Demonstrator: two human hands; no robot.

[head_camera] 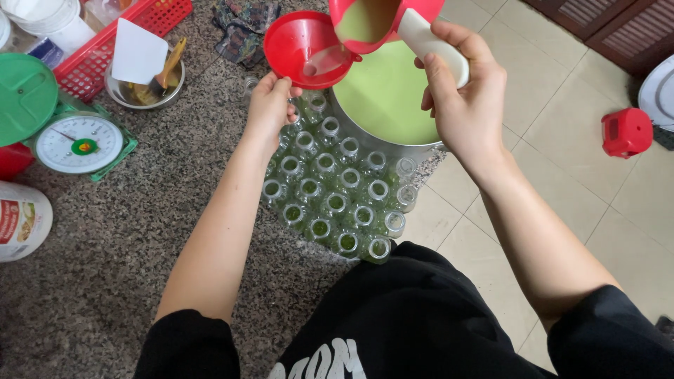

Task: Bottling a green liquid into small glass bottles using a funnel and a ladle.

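Up close, right hand (467,91) wrapped tight round white handle of red scoop (372,21), tipped, pale green liquid running into red funnel (305,45), left hand (270,105) pinching its spout over clear bottles (337,196), forearms outstretched.

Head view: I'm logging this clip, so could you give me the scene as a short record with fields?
left hand: holds the red funnel by its rim, over the bottles
right hand: grips the white handle of a red scoop, tilted toward the funnel
liquid: pale green, running from scoop into funnel
bottles: clear, open, clustered upright on the granite counter
pot: filled with pale green liquid, beside the bottles
scale: green dial type, at left
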